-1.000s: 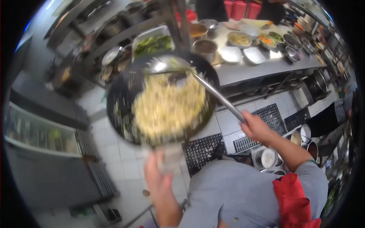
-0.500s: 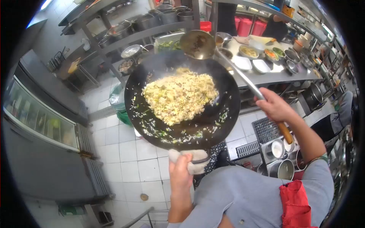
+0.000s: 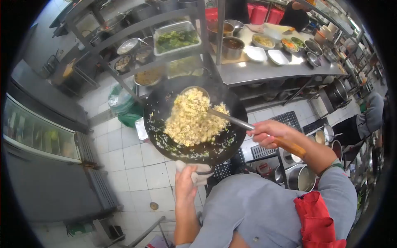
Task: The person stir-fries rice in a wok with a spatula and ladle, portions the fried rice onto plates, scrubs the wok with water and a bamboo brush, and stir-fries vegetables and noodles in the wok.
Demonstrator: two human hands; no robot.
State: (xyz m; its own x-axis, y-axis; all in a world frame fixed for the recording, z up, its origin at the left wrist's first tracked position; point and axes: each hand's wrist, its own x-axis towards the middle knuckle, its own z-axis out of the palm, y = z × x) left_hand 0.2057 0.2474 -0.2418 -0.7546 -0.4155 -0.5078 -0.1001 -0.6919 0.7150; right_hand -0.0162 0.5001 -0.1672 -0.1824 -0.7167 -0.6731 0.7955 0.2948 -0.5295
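Left hand [image 3: 185, 184]: we pinch a cloth [image 3: 201, 168] at the wok's [image 3: 236, 140] near edge.
Right hand [image 3: 269, 133]: closed round our ladle [image 3: 232, 119].
Rice [image 3: 188, 126]: beyond our left hand, apparently being turned; any next move calls for steady grips.

— What's directly before you?
— Your wok [image 3: 160, 99], with food [image 3: 188, 132] in it and the ladle [image 3: 236, 120] reaching in from your right.
— And behind the wok?
— You have the shelf [image 3: 180, 59]. It holds 1 tray [image 3: 177, 40], with 3 bowls to the tray's left.
— What's on your right, beyond the wok?
— The table [image 3: 252, 75]: 2 pots [image 3: 233, 50] near its left end, 2 dishes [image 3: 266, 56] right of them, bowls of food behind the dishes.
— Your left?
— A cabinet [image 3: 45, 182] at the far left, bags [image 3: 124, 106] between it and your wok.
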